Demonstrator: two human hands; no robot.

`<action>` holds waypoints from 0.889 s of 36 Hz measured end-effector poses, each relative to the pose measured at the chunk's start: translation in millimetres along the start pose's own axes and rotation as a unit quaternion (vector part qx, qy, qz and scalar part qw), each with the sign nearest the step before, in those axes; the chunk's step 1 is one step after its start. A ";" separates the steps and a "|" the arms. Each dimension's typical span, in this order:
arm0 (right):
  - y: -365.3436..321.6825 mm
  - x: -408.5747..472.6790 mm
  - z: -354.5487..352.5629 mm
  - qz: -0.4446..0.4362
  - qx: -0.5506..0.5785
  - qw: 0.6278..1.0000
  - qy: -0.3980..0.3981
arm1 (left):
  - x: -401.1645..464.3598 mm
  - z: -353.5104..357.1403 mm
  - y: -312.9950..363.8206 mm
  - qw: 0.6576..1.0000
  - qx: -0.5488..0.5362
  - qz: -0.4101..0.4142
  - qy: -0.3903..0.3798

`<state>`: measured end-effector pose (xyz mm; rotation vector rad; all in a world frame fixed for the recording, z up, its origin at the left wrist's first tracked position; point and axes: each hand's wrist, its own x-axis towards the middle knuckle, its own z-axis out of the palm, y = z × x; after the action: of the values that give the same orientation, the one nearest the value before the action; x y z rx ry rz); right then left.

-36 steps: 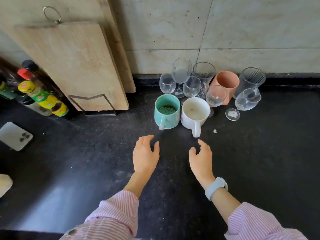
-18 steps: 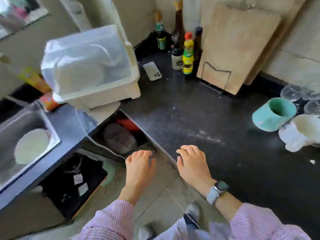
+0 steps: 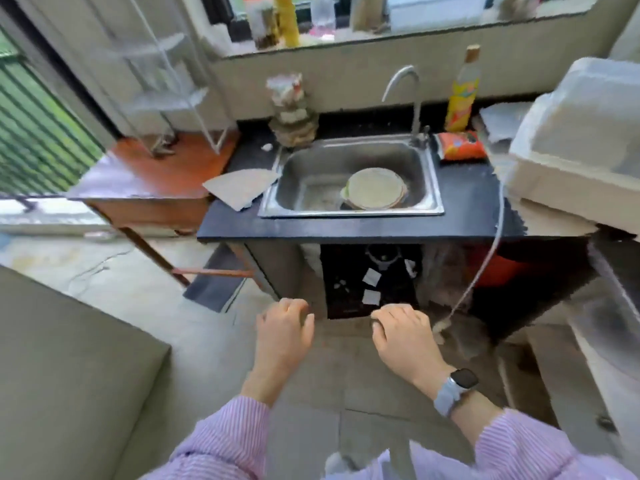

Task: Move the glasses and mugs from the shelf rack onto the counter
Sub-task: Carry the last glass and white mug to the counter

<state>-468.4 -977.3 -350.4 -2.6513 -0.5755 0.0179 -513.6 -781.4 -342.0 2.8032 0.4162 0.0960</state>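
Observation:
My left hand and my right hand hang side by side over the floor in front of the sink cabinet, both holding nothing, with the fingers loosely curled. A white wire shelf rack stands on a wooden table at the far left; its shelves look bare in this blurred view. The black counter runs around the sink. No glasses or mugs are in view.
A steel sink holds a plate. A white lidded dish box sits on the counter at right. A yellow bottle and orange packet stand behind the sink. A grey surface fills the lower left.
My view has swung left from the counter corner with the mugs and glasses to the sink and the rack. Both hands stay empty in front of me.

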 end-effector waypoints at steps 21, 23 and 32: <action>-259.5 231.8 158.2 -0.242 -0.049 0.951 -0.186 | 92.7 -65.2 -291.3 0.964 -0.091 -0.241 0.060; -278.7 265.1 170.5 -0.247 -0.050 0.950 -0.185 | 125.4 -73.8 -311.9 0.964 -0.094 -0.242 0.065; -377.5 433.1 200.3 -0.242 -0.020 0.955 -0.173 | 287.7 -137.9 -414.8 0.966 -0.089 -0.221 0.095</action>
<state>-241.0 -412.9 -345.5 -2.4849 -1.3382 0.3312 -367.1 -279.1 -332.3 2.4659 1.0128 0.2878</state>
